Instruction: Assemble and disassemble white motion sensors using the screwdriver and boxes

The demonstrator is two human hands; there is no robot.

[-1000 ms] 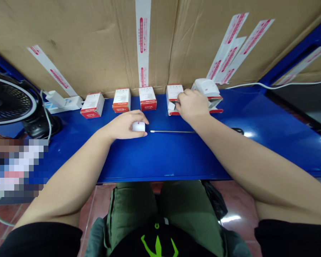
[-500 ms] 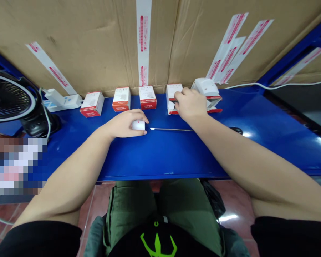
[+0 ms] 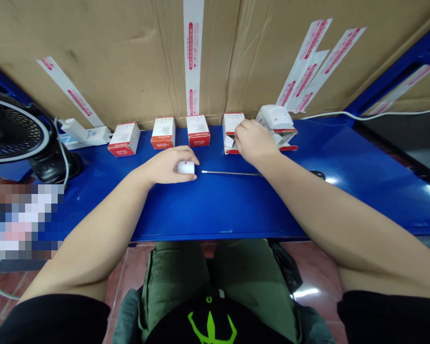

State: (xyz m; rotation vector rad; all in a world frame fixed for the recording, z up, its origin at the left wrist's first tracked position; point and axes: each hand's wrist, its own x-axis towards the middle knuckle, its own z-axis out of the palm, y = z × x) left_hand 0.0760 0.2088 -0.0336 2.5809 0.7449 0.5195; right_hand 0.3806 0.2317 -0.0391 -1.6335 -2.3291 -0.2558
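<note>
Head view: the left hand (image 3: 166, 167) is curled closed around a small white rounded object (image 3: 185, 167), which sits at the hand's three o'clock on the blue steel shelf (image 3: 218, 215). The right hand (image 3: 256, 141) is at an open red-and-white carton (image 3: 231, 123), its fingers (image 3: 242, 127) close to a white flap (image 3: 230, 141); they seem drawn together, though the hand hides whether they pinch it. A thin metal rod (image 3: 231, 173) lies between the hands. At the right hand's one o'clock, a white plastic device (image 3: 274, 117) rests on another opened carton (image 3: 288, 138).
</note>
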